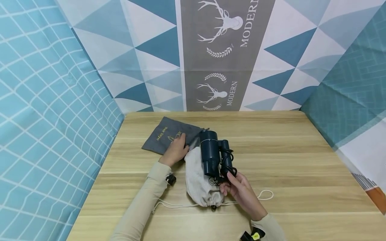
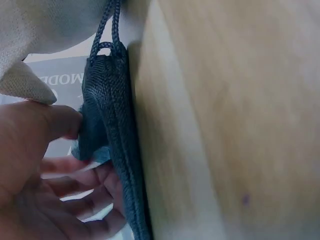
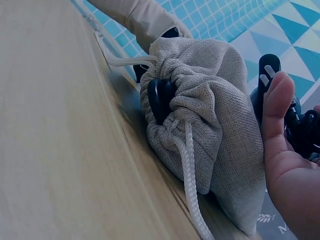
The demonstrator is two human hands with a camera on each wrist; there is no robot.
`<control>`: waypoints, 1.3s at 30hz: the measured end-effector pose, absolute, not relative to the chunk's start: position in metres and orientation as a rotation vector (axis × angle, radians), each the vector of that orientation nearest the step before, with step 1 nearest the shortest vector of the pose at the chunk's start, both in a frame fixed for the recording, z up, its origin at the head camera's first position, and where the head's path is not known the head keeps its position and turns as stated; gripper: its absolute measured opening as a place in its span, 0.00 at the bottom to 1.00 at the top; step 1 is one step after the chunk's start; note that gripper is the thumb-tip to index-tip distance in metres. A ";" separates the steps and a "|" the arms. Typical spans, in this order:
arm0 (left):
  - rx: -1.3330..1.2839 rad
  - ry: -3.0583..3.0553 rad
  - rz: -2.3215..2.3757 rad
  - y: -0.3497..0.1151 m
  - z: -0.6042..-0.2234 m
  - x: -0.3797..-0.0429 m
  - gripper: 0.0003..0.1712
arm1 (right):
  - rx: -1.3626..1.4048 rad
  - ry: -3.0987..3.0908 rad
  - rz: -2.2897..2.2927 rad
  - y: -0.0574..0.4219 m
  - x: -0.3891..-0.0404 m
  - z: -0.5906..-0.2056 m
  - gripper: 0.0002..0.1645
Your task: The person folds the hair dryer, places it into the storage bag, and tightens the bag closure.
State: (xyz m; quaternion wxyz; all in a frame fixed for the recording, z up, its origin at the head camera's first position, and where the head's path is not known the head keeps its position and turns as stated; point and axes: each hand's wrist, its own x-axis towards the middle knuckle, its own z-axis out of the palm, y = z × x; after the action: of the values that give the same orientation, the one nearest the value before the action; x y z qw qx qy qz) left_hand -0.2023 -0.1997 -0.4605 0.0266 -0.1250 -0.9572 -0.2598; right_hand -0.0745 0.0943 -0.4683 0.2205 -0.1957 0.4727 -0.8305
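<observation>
A dark navy hair dryer (image 1: 210, 150) with its cord wound around the folded handle is over a stuffed beige drawstring bag (image 1: 193, 177). My right hand (image 1: 241, 192) grips the dryer's near end by the cord and plug. In the right wrist view the plug's prongs (image 3: 269, 74) show beside the thumb. My left hand (image 1: 176, 150) pinches the edge of a flat grey pouch (image 1: 159, 135) printed "Hair Dryer". In the left wrist view, the thumb and index finger are at the pouch fabric (image 2: 107, 100); the other fingertips are partly hidden behind it.
The beige bag's white cord (image 1: 265, 195) trails to both sides on the wooden table (image 1: 286, 160), with a black cord stopper (image 1: 213, 207) at its gathered mouth. Patterned cloth walls (image 1: 150, 50) border the table at the back and sides.
</observation>
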 end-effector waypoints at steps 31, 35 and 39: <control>-0.284 -1.885 -0.849 -0.249 -0.370 -0.203 0.13 | -0.492 1.477 -2.152 0.089 -0.072 -0.476 0.19; -0.288 -1.939 -0.870 -0.244 -0.347 -0.202 0.11 | -0.515 1.480 -2.165 0.091 -0.071 -0.476 0.21; -0.334 -2.047 -0.854 -0.231 -0.332 -0.197 0.11 | -0.546 1.473 -2.183 0.094 -0.071 -0.474 0.21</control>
State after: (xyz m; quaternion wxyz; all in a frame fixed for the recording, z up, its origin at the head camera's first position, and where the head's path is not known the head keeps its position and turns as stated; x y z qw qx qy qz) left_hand -0.1968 -0.2310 -0.3318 0.4342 -0.1343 -0.8220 -0.3431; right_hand -0.0714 0.0939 -0.4742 0.2244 -0.1979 0.5338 -0.7909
